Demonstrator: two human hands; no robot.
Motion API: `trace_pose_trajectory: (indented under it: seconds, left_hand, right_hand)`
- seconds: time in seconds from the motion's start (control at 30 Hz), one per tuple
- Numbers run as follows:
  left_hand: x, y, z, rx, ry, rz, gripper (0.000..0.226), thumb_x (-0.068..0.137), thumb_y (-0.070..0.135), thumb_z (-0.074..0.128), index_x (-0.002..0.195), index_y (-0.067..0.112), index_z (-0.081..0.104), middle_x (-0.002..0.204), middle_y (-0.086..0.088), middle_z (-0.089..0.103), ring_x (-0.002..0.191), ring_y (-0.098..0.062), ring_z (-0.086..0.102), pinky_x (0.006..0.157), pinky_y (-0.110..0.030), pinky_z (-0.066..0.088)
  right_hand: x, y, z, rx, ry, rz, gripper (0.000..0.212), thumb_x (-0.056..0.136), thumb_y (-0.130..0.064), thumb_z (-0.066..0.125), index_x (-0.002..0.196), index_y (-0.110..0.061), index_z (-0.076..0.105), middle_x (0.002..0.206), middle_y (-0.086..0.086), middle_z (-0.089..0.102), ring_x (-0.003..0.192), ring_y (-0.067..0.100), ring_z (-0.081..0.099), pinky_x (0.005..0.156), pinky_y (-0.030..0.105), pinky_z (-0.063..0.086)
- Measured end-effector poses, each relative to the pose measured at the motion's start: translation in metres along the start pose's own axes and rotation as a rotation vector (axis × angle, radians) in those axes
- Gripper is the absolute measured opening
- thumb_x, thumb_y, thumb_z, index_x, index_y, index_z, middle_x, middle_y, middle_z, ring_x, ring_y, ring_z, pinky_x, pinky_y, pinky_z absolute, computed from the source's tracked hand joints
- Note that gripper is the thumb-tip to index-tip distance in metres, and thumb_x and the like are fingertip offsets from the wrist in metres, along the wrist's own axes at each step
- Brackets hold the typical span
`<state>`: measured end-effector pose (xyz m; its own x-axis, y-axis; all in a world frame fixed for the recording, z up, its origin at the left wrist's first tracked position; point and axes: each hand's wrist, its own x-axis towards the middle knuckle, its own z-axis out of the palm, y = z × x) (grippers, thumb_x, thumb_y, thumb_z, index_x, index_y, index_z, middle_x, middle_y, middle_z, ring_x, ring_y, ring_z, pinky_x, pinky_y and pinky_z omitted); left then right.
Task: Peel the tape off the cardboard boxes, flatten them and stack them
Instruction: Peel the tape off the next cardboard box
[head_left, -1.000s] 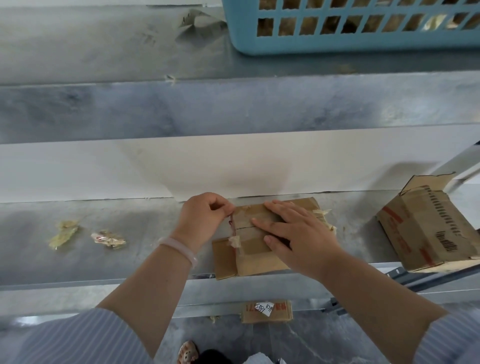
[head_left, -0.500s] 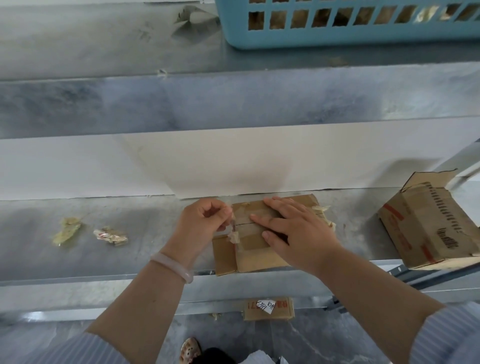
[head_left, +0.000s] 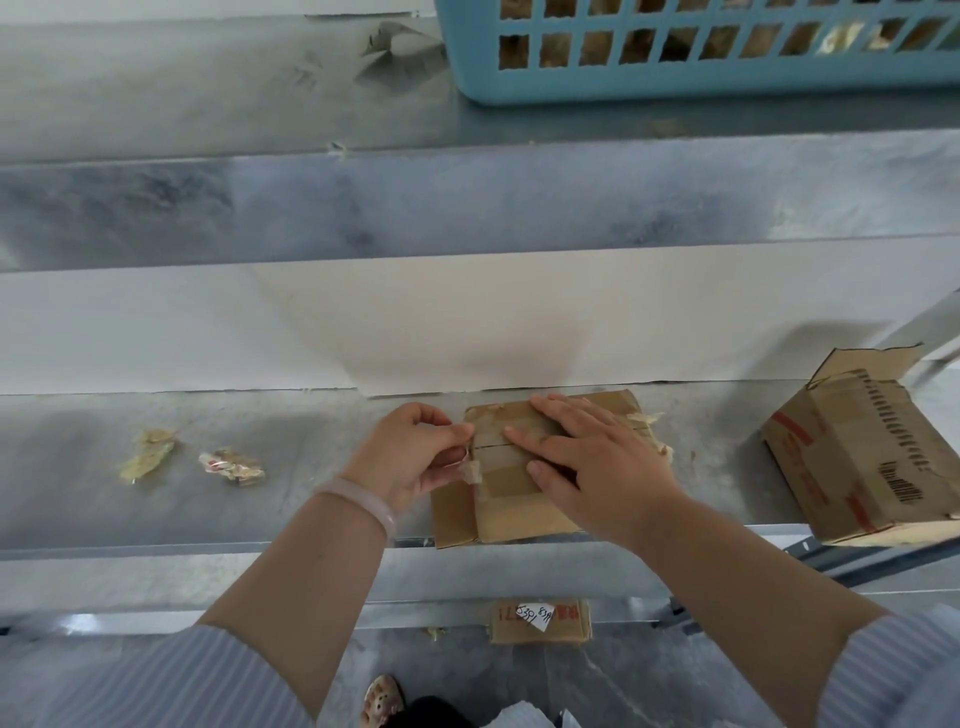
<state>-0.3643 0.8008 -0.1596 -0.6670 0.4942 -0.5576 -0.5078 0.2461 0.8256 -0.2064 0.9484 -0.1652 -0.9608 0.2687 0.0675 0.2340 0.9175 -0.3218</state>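
Observation:
A small brown cardboard box (head_left: 511, 512) lies on the metal shelf (head_left: 291, 499), near its front edge. My right hand (head_left: 587, 462) presses flat on the box's top with straight, spread fingers. At the box's left edge my left hand (head_left: 410, 457) pinches a strip of clear tape (head_left: 471, 470) that is partly lifted off the cardboard. More torn tape sticks out at the box's right side (head_left: 649, 421).
A larger opened cardboard box (head_left: 872, 462) stands at the shelf's right end. Two crumpled tape scraps (head_left: 231, 465) lie to the left. A blue plastic basket (head_left: 701, 52) sits on the upper shelf. Another small box (head_left: 540, 621) lies below on the floor.
My left hand has pulled the tape a little leftward, away from the box edge. The right hand stays pressed on the box.

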Motion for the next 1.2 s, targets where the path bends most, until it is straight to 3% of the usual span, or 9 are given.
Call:
trace_pose_trajectory:
  seconds: [0.07, 0.2, 0.37, 0.5, 0.63, 0.77, 0.97, 1.1, 1.2]
  left_hand:
    - [0.0, 0.002, -0.001, -0.01, -0.015, -0.031, 0.028, 0.081, 0.004, 0.074, 0.094, 0.012, 0.05, 0.071, -0.007, 0.06, 0.054, -0.01, 0.059, 0.046, -0.024, 0.052]
    - [0.0, -0.002, -0.007, 0.078, 0.019, -0.069, 0.036, 0.077, 0.015, 0.079, 0.102, 0.01, 0.053, 0.098, -0.009, 0.054, 0.084, -0.017, 0.055, 0.06, -0.033, 0.059]
    - [-0.007, -0.032, 0.005, -0.137, -0.016, 0.042, 0.018, 0.093, 0.023, 0.058, 0.094, 0.006, 0.063, 0.073, -0.005, 0.069, 0.065, -0.013, 0.066, 0.069, -0.032, 0.059]
    - [-0.012, -0.055, 0.008, -0.125, 0.011, 0.096, 0.026, 0.101, 0.008, 0.043, 0.103, 0.019, 0.067, 0.097, -0.005, 0.074, 0.091, -0.019, 0.07, 0.085, -0.035, 0.056]
    - [-0.011, -0.056, 0.011, -0.029, 0.017, 0.072, 0.029, 0.097, 0.0, 0.045, 0.103, 0.018, 0.067, 0.099, -0.008, 0.073, 0.094, -0.021, 0.069, 0.081, -0.03, 0.056]
    - [-0.001, -0.051, 0.011, -0.031, 0.133, 0.002, 0.021, 0.094, -0.001, 0.053, 0.086, 0.014, 0.065, 0.1, -0.018, 0.069, 0.096, -0.032, 0.067, 0.09, -0.043, 0.054]
    - [0.004, -0.047, 0.014, 0.104, 0.127, 0.023, 0.02, 0.099, 0.007, 0.046, 0.083, 0.01, 0.057, 0.088, -0.014, 0.066, 0.084, -0.031, 0.064, 0.085, -0.048, 0.056]
    - [0.001, -0.047, 0.009, 0.099, 0.127, 0.021, 0.022, 0.101, 0.009, 0.043, 0.081, 0.011, 0.054, 0.074, -0.008, 0.062, 0.062, -0.019, 0.061, 0.059, -0.029, 0.057]
    - [-0.007, -0.042, 0.0, -0.004, 0.088, 0.017, 0.022, 0.1, 0.007, 0.046, 0.08, 0.009, 0.055, 0.071, -0.007, 0.058, 0.062, -0.015, 0.058, 0.063, -0.029, 0.054]
  right_hand:
    - [0.0, 0.0, 0.0, 0.0, -0.001, 0.003, 0.043, 0.092, -0.053, 0.037, 0.134, -0.057, 0.043, 0.154, -0.017, 0.03, 0.142, 0.004, 0.018, 0.112, 0.019, 0.001]
    - [0.0, 0.002, 0.002, -0.004, -0.009, 0.011, 0.047, 0.089, -0.058, 0.029, 0.134, -0.06, 0.041, 0.154, -0.019, 0.029, 0.141, 0.004, 0.017, 0.112, 0.021, 0.002]
    - [0.001, 0.002, 0.004, -0.006, 0.006, 0.01, 0.044, 0.091, -0.056, 0.032, 0.134, -0.058, 0.043, 0.154, -0.016, 0.032, 0.143, 0.006, 0.022, 0.116, 0.025, 0.009]
    - [0.0, 0.002, 0.004, -0.014, 0.008, 0.004, 0.046, 0.091, -0.057, 0.028, 0.134, -0.057, 0.043, 0.154, -0.014, 0.032, 0.143, 0.007, 0.023, 0.116, 0.026, 0.01]
    - [0.0, 0.002, 0.005, -0.013, 0.006, 0.003, 0.047, 0.091, -0.057, 0.027, 0.135, -0.057, 0.042, 0.154, -0.014, 0.032, 0.144, 0.008, 0.022, 0.119, 0.03, 0.014]
    - [0.0, 0.001, 0.005, -0.022, 0.003, -0.001, 0.048, 0.091, -0.057, 0.027, 0.136, -0.056, 0.043, 0.155, -0.014, 0.031, 0.144, 0.007, 0.021, 0.119, 0.029, 0.013]
    - [0.0, 0.001, 0.005, -0.033, 0.006, -0.002, 0.047, 0.091, -0.056, 0.027, 0.136, -0.056, 0.042, 0.155, -0.014, 0.031, 0.144, 0.007, 0.021, 0.118, 0.027, 0.01]
    - [-0.001, 0.0, 0.005, -0.037, 0.01, -0.005, 0.045, 0.092, -0.054, 0.03, 0.135, -0.055, 0.044, 0.155, -0.014, 0.032, 0.144, 0.006, 0.021, 0.117, 0.025, 0.008]
    - [-0.001, 0.0, 0.004, -0.034, 0.008, -0.002, 0.046, 0.091, -0.056, 0.029, 0.135, -0.056, 0.043, 0.155, -0.016, 0.03, 0.144, 0.004, 0.018, 0.115, 0.022, 0.003]
